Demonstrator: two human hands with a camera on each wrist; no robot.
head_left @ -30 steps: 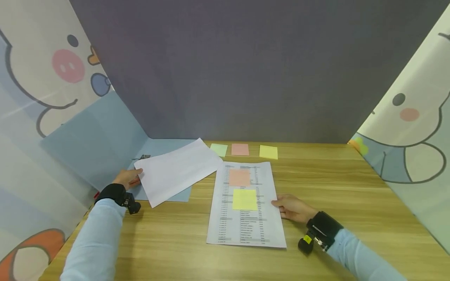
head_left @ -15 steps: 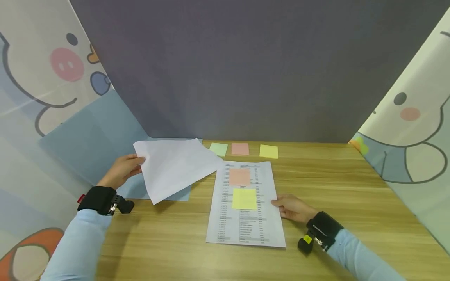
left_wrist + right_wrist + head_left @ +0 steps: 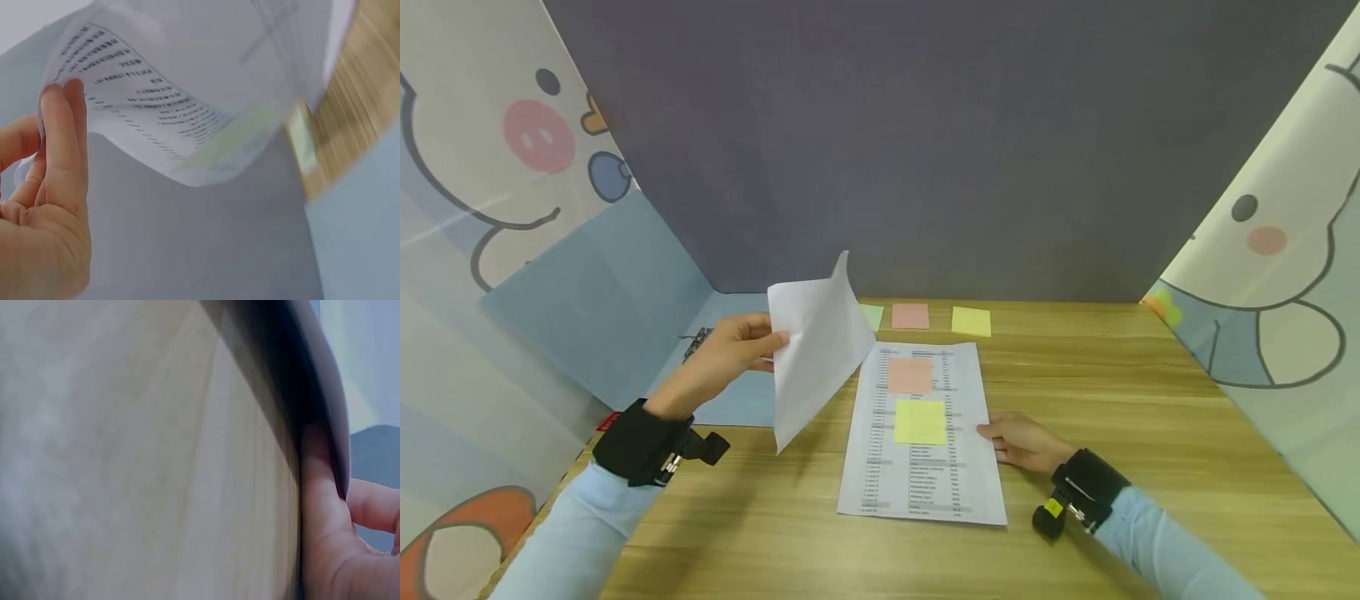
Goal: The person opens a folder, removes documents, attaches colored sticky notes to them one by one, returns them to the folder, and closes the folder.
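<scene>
My left hand (image 3: pixel 730 354) pinches the left edge of a white paper sheet (image 3: pixel 820 354), which it holds up, curved, above the table. In the left wrist view, printed lines and a pale green sticky note (image 3: pixel 234 137) show on the sheet's other face. The sheet's right corner meets the upper left corner of a printed page (image 3: pixel 936 492); whether they are joined I cannot tell. That page lies on the table bearing a pink sticky note (image 3: pixel 910 375) and a yellow sticky note (image 3: pixel 920 422). My right hand (image 3: pixel 1026 444) pinches its right edge, with fingers underneath in the right wrist view.
A blue folder (image 3: pixel 598 287) stands open at the left, its metal clip (image 3: pixel 697 342) partly behind my left hand. Along the table's back lie a green pad (image 3: pixel 872 317), a pink pad (image 3: pixel 911 316) and a yellow pad (image 3: pixel 972 322). A dark panel (image 3: pixel 880 150) rises behind.
The left hand has lifted the white sheet and carried it right, so that it now stands more upright and uncovers more of the folder. The right hand has stayed at the page's edge.
</scene>
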